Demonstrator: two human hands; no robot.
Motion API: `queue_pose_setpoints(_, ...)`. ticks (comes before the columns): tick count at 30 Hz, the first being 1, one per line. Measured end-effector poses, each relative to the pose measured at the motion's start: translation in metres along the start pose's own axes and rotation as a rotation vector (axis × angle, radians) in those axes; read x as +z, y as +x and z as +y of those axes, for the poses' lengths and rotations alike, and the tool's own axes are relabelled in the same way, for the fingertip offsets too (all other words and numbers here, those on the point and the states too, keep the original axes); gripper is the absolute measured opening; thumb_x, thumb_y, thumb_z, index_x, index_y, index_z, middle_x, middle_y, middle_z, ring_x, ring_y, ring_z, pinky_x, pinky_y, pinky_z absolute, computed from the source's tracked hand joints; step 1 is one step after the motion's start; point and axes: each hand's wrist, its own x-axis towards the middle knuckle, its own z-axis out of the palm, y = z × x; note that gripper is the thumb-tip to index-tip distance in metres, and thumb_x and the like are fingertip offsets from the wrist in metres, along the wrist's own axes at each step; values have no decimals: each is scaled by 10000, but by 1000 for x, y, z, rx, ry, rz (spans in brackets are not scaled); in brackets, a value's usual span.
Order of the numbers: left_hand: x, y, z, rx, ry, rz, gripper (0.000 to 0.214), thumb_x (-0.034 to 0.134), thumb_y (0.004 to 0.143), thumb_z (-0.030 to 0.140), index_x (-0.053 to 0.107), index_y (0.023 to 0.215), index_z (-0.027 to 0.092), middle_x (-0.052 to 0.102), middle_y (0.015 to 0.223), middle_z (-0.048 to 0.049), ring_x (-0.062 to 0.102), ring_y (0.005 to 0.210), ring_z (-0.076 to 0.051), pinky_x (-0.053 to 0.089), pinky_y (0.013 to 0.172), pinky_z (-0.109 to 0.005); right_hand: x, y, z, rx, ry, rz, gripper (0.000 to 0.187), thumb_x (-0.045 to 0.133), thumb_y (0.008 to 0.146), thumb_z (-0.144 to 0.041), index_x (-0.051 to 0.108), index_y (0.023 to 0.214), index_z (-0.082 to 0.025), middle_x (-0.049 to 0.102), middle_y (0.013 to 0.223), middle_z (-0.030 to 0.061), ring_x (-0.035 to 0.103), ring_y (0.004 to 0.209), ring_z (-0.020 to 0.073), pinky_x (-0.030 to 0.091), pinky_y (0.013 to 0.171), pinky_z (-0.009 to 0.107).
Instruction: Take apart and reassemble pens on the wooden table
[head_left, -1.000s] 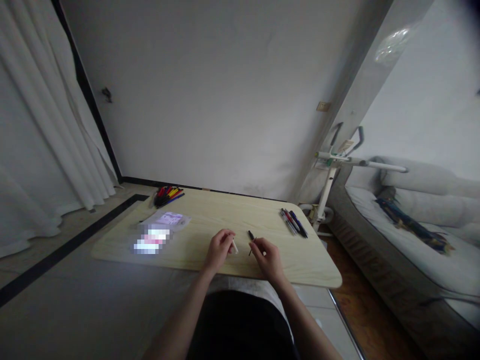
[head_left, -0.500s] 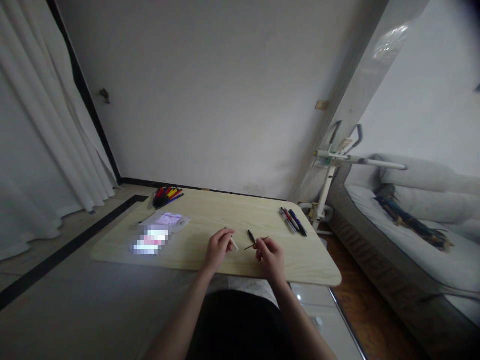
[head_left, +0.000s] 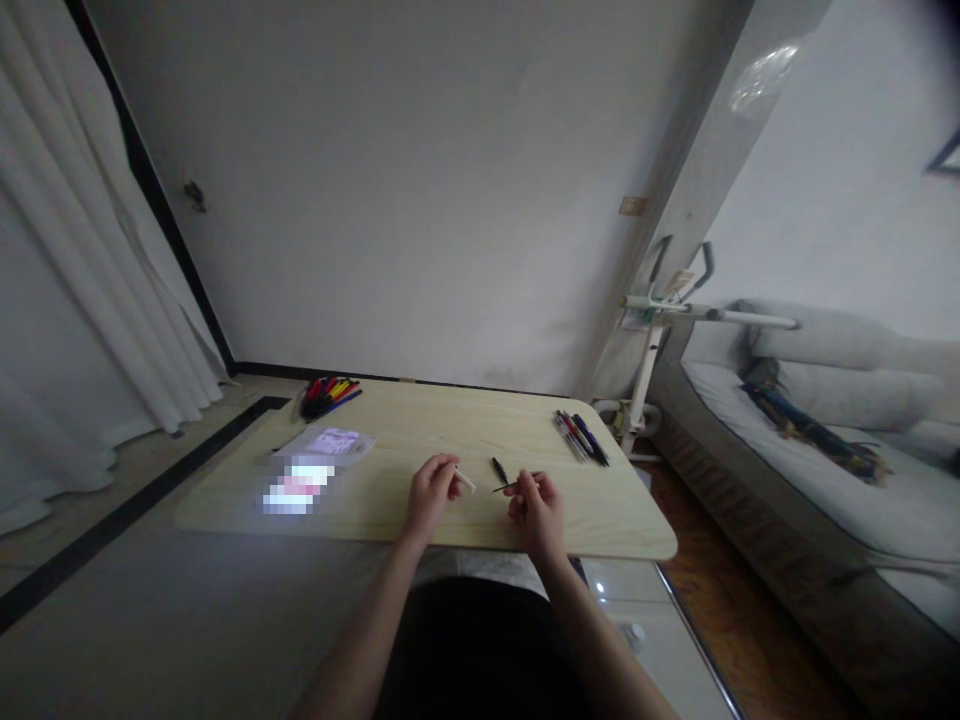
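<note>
My left hand (head_left: 430, 496) is closed on a short white pen barrel (head_left: 466, 481) that sticks out to the right above the light wooden table (head_left: 420, 435). My right hand (head_left: 538, 508) pinches a thin dark refill (head_left: 510, 486) that points left toward the barrel. Between the two hands a small black pen part (head_left: 499, 470) lies on the table. The barrel and the refill are close but apart.
Several coloured pens (head_left: 328, 393) lie at the table's far left corner, three pens (head_left: 580, 438) near the far right edge. Papers (head_left: 330, 442) lie on the left half. A white exercise machine (head_left: 651, 340) and a grey sofa (head_left: 825, 420) stand to the right, curtains (head_left: 67, 330) to the left.
My right hand turned the thin refill from upright to level, pointing left. The left hand's white barrel shifted slightly. The camera view drifted a little.
</note>
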Motion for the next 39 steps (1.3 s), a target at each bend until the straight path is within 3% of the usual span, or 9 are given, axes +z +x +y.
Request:
queue_pose_setpoints(15, -1, 1, -2, 46, 29, -31, 301, 565, 685, 389, 572, 842, 132, 545, 549, 19, 494, 452, -87, 366, 418, -182, 1, -3, -3, -39, -5, -78, 270, 502, 777, -432, 413, 730, -182, 634, 649, 21, 502, 394, 77, 346, 346, 171)
queue_pose_setpoints(39, -2, 2, -2, 12, -40, 6, 388, 607, 647, 433, 545, 864, 116, 603, 622, -25, 546, 445, -107, 384, 397, -186, 1, -6, -8, -63, -128, 3, 254, 596, 702, -379, 589, 735, -127, 604, 595, 25, 448, 395, 68, 346, 369, 184)
